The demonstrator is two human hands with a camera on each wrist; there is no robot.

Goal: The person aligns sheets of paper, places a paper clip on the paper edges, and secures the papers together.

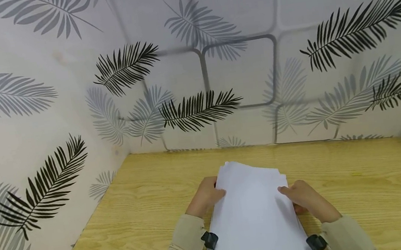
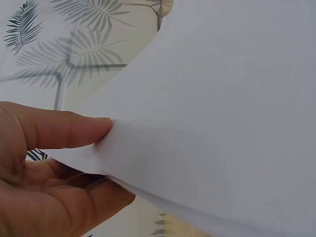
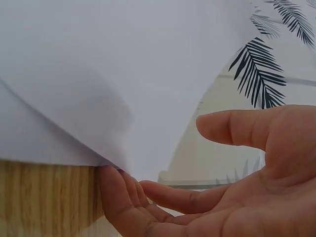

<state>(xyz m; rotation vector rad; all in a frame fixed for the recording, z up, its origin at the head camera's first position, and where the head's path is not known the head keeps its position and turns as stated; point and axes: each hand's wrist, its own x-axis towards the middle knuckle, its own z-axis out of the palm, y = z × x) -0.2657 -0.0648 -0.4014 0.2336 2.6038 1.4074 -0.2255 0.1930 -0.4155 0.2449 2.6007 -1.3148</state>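
Running out of frame, white sheets [image 1: 253, 214] are pinched by the left hand [image 1: 205, 197] and touched by the loosely spread right hand [image 1: 309, 200]. The table [image 1: 149, 194] is partly hidden.

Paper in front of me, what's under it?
Under the paper go fingers of the left hand; the right hand has fingers at the opposite edge. The table shows around it. Anything beneath its middle is covered.

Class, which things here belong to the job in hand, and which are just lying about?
Part of the job:
- white sheets
- left hand, pinching their edge
- right hand, touching the opposite edge
- wooden table beneath

Not in use:
- tiny yellow item, unidentifiable
- leaf-patterned backdrop
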